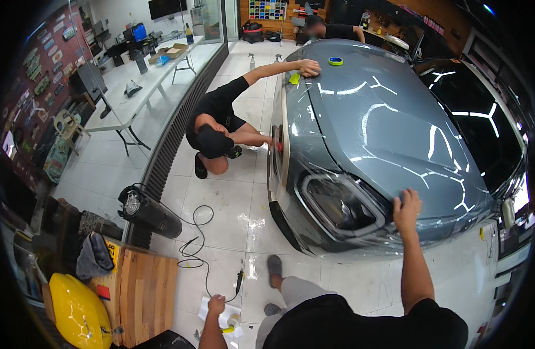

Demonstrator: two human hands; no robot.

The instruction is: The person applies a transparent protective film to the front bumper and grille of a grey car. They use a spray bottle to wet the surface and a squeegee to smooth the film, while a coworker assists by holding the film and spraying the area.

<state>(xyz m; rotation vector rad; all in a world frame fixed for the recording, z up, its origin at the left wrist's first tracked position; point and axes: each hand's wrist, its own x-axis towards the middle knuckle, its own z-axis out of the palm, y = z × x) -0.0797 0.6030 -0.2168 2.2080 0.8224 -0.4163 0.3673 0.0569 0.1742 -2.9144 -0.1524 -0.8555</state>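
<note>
A grey car (383,128) fills the right side, its hood toward me. Clear film (314,232) lies wrinkled over the headlight (340,203) and front corner, with a loose lower edge. My right hand (407,210) rests on the body just beside the headlight, fingers apart. Low at my left side, my left hand (217,305) is closed; what it holds, if anything, is hidden. Right by it run a thin black hose (200,232) and a slim black wand (239,283). Below that hand are white sheets and a tape roll (233,320).
A co-worker (215,128) crouches at the car's front, one hand on the hood near a blue-green tape roll (335,61) and yellow squeegee (294,78). Another person (331,30) leans behind. A black cylinder (148,212), wooden bench (142,291) and yellow glossy panel (78,308) stand left.
</note>
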